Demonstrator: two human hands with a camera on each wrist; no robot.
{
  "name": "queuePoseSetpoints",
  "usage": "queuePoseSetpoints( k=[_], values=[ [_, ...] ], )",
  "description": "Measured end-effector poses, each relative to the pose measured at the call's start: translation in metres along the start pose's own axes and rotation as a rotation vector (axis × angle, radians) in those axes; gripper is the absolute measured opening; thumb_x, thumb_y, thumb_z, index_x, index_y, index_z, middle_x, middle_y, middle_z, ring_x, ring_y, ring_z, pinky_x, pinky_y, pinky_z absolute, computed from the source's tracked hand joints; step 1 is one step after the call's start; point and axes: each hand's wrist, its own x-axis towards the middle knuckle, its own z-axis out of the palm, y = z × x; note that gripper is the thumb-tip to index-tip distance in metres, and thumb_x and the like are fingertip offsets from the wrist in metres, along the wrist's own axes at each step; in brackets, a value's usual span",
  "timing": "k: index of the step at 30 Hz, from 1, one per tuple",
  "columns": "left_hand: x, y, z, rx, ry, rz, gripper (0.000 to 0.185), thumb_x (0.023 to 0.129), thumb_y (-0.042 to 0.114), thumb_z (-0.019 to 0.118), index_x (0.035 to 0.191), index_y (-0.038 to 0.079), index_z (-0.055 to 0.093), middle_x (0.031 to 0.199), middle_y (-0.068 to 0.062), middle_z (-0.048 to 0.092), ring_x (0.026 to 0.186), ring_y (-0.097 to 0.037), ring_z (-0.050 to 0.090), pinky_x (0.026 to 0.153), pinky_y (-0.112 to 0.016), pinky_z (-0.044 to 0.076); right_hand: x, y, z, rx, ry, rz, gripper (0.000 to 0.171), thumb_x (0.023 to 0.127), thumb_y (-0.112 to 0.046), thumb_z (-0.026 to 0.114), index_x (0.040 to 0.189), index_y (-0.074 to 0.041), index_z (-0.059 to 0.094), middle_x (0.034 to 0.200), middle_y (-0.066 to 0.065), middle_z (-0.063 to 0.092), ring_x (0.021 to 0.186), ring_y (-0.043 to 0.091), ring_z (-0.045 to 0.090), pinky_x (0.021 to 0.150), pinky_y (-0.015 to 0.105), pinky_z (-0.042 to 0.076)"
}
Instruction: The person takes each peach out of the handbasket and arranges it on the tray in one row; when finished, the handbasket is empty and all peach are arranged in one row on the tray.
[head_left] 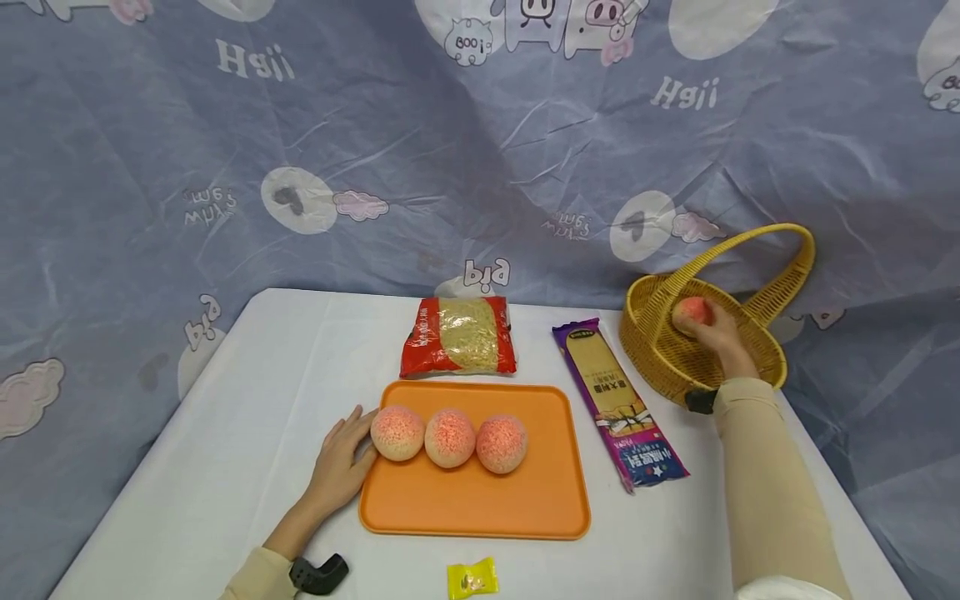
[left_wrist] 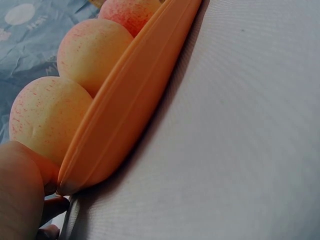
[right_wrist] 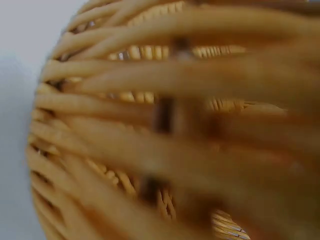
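Note:
My right hand (head_left: pixel 717 333) is inside the yellow wicker basket (head_left: pixel 637 350), its fingers around a peach (head_left: pixel 692 313). In the right wrist view the basket's weave (right_wrist: pixel 110 110) fills most of the picture and hides that hand. My left hand (head_left: pixel 343 460) rests beside the left edge of the orange tray (head_left: pixel 472 512), fingers mostly straight, touching the rim. In the tray lie three peaches in a row: a left one (head_left: pixel 397 433), a middle one (head_left: pixel 450 438) and a right one (head_left: pixel 502 444). The left wrist view shows the thumb (left_wrist: pixel 25 185) close to the nearest peach (left_wrist: pixel 47 117).
Behind the tray lies a red bag of pasta (head_left: pixel 468 336). A long purple pasta packet (head_left: pixel 618 400) lies between tray and basket. A small yellow wrapped packet (head_left: pixel 472 577) is at the front. The basket's tall handle (head_left: pixel 787 283) arches over it. Patterned grey-blue cloth hangs behind the white table.

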Motion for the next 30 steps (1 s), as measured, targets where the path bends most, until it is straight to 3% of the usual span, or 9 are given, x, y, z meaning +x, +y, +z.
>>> queuePoseSetpoints(
  k=[8,11,15,23,30],
  values=[
    [0.0,-0.001,0.0,0.0,0.012,0.011,0.047,0.093,0.01,0.059,0.139,0.005,0.053,0.143,-0.013,0.054,0.142,-0.041,0.035,0.116,-0.06,0.019,0.007,0.002,0.01,-0.107,0.103,0.038,0.089,0.092,-0.028,0.059,0.156,0.0,0.003,0.154,0.041,0.01,0.143,0.055,0.012,0.119,0.06,0.016],
    [0.0,-0.001,0.0,-0.002,0.012,0.01,0.047,0.093,0.01,0.059,0.14,0.006,0.053,0.143,-0.012,0.054,0.142,-0.041,0.035,0.116,-0.06,0.019,0.011,0.005,0.013,-0.098,0.131,0.026,0.089,0.09,-0.029,0.06,0.157,-0.004,0.007,0.153,0.04,0.011,0.144,0.054,0.007,0.119,0.061,0.014],
    [0.001,-0.001,0.0,0.002,0.008,0.008,0.047,0.093,0.011,0.059,0.14,0.005,0.053,0.144,-0.013,0.054,0.142,-0.041,0.035,0.116,-0.061,0.02,0.015,0.009,0.02,-0.055,0.214,0.041,0.083,0.086,-0.032,0.063,0.155,-0.01,0.022,0.15,0.037,0.019,0.143,0.05,0.013,0.118,0.055,0.022],
    [0.0,0.001,0.001,-0.011,0.011,0.017,0.047,0.093,0.009,0.059,0.139,0.004,0.053,0.143,-0.014,0.054,0.142,-0.042,0.035,0.116,-0.061,0.019,0.009,0.003,0.025,-0.019,0.313,0.101,0.063,0.093,-0.023,0.059,0.144,-0.004,0.028,0.147,0.03,0.025,0.137,0.043,0.025,0.115,0.052,0.029],
    [0.001,0.0,0.001,-0.006,0.016,0.022,0.048,0.092,0.009,0.059,0.139,0.004,0.053,0.143,-0.014,0.054,0.141,-0.042,0.036,0.115,-0.062,0.02,0.008,0.002,0.023,-0.045,0.293,0.193,0.081,0.092,-0.032,0.06,0.151,0.002,0.016,0.151,0.034,0.013,0.141,0.047,0.021,0.119,0.052,0.026]
  ],
)
